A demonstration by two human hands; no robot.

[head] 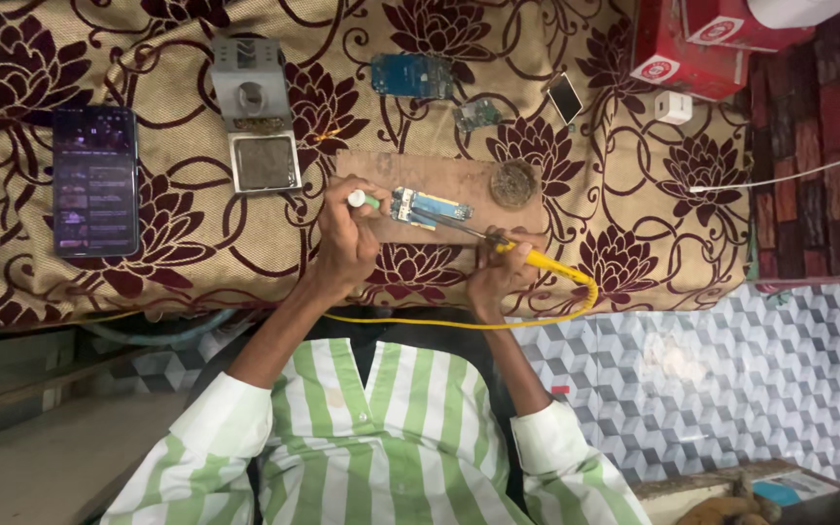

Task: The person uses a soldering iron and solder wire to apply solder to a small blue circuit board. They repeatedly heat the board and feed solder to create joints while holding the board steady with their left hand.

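Right grip point(500, 274) closed on soldering iron point(527, 255) | left grip point(347, 243) pinching green-tipped tool point(363, 200), mostly hidden

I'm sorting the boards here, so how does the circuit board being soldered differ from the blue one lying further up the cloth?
The soldered board lies on the wooden block, slightly tilted, with the soldering iron tip on it; the blue board lies straight on the flowered cloth, untouched. The soldered board is narrow with pale metal parts; the blue board is broader and mostly blue. Both lie flat and bare.
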